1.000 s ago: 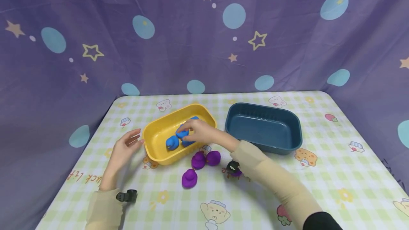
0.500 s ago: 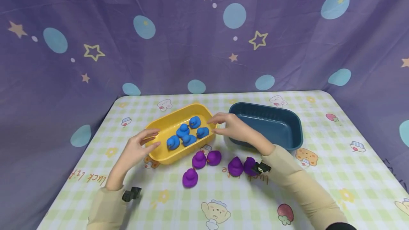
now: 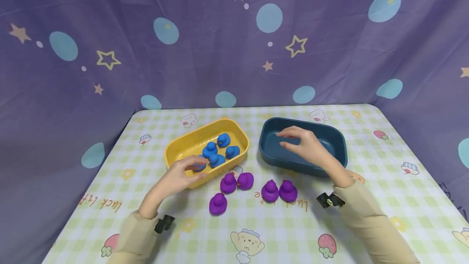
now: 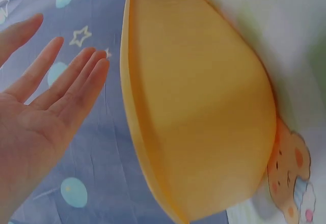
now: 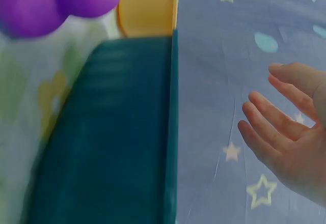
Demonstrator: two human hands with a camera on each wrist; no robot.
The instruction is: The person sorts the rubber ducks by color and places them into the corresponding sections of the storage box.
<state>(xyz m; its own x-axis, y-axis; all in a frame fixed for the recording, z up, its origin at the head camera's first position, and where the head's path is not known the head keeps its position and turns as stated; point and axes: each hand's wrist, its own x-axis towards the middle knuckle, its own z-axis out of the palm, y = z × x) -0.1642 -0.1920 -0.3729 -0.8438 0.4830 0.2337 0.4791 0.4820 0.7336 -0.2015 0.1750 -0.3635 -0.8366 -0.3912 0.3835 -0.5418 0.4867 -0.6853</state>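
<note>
My left hand [image 3: 180,176] is over the near left part of the yellow bin [image 3: 170,156], fingers extended and holding nothing. Several blue rubber ducks [image 3: 223,140] lie inside that bin, one partly hidden behind the fingers. In the left wrist view the palm and spread fingers [image 4: 61,89] show above the bin's rim. My right hand [image 3: 305,144] hovers over the dark teal bin [image 3: 304,166] with loosely bent fingers and nothing between them. The right wrist view shows the same empty, relaxed fingers [image 5: 272,119] beyond the teal wall.
Several purple rubber ducks lie on the checkered tablecloth [image 3: 381,190] in front of the bins: a pair [image 3: 270,191] on the right, a touching pair [image 3: 228,183] nearer the middle, and a single purple duck [image 3: 218,204] closest to me. A purple curtain [image 3: 205,60] hangs behind.
My right hand has lifted out of the yellow bin and moved right, over the teal bin. My left hand has shifted right, from beside the yellow bin to over its near edge.
</note>
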